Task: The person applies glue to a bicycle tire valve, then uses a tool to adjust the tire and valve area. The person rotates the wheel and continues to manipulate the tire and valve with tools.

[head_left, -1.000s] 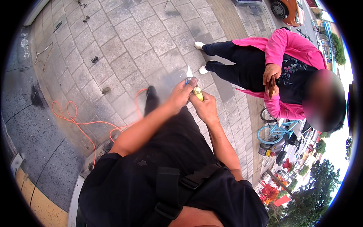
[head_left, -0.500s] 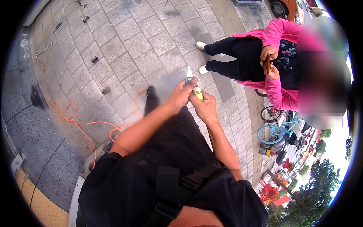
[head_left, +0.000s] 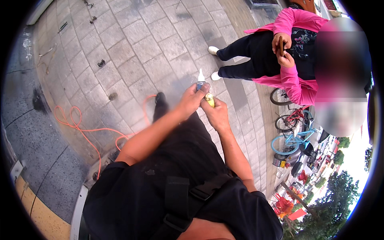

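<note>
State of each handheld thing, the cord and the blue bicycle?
White-tipped bottle: in the left hand, tip pointing away; fill unclear
Yellow-green object: gripped in the right hand
Orange cord: loosely looped on the paving
Phone-like object: held by a person in pink
Blue bicycle: standing, riderless

And here's an orange cord (head_left: 100,129) looping across grey paving (head_left: 140,56), a person (head_left: 262,52) in a pink jacket (head_left: 293,20) standing ahead, a light-blue bicycle (head_left: 294,141) beyond, leafy tree (head_left: 338,198) lower right!
</note>
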A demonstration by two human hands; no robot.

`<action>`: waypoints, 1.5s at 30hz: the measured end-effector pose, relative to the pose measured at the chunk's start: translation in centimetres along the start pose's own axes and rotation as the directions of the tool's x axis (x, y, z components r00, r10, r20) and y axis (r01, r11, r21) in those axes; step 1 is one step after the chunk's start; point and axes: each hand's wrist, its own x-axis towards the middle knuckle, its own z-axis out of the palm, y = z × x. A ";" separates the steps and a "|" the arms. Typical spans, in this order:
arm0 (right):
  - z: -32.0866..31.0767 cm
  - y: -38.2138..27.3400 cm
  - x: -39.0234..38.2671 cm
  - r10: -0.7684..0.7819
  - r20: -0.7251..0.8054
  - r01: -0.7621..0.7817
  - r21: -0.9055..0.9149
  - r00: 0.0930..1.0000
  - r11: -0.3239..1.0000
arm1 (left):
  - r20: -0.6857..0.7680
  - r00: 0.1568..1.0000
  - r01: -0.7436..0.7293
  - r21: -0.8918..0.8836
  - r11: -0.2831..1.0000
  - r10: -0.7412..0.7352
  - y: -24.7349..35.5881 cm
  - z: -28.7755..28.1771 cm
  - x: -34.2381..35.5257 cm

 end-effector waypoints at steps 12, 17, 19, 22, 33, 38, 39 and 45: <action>2.2 -1.5 -4.9 -0.113 0.003 0.111 0.168 0.994 0.979 | 0.058 0.931 -0.361 -0.011 0.933 0.361 5.4 0.0 -3.6; 3.3 -1.6 -4.8 -0.050 -0.019 0.054 0.413 0.999 0.909 | 0.135 0.893 -0.425 -0.068 0.903 0.430 5.3 0.9 -4.8; 3.2 -0.9 -4.4 -0.081 -0.055 0.096 0.399 0.995 0.912 | 0.151 0.899 -0.402 -0.090 0.911 0.412 5.0 1.0 -4.7; 2.7 -1.0 -4.2 -0.083 -0.011 0.080 0.427 0.996 0.901 | 0.170 0.907 -0.363 -0.145 0.921 0.384 4.6 1.2 -4.6; -5.9 -1.6 -5.4 -0.163 -0.092 0.186 0.397 0.982 0.899 | 0.234 0.820 -0.520 0.686 0.509 0.522 6.3 -0.6 -3.5; -8.3 -7.5 -6.0 -0.322 -0.037 0.323 0.012 0.946 0.946 | 0.414 0.702 -0.613 0.766 0.196 0.580 6.8 -0.2 -3.9; -8.4 -8.1 -5.9 -0.365 -0.026 0.363 -0.059 0.931 0.930 | 0.427 0.697 -0.616 0.767 0.176 0.576 7.0 -0.1 -4.1; -8.2 -9.7 -5.7 -0.514 0.105 0.518 -0.318 0.851 0.794 | 0.481 0.659 -0.656 0.743 0.130 0.578 7.0 0.9 -4.4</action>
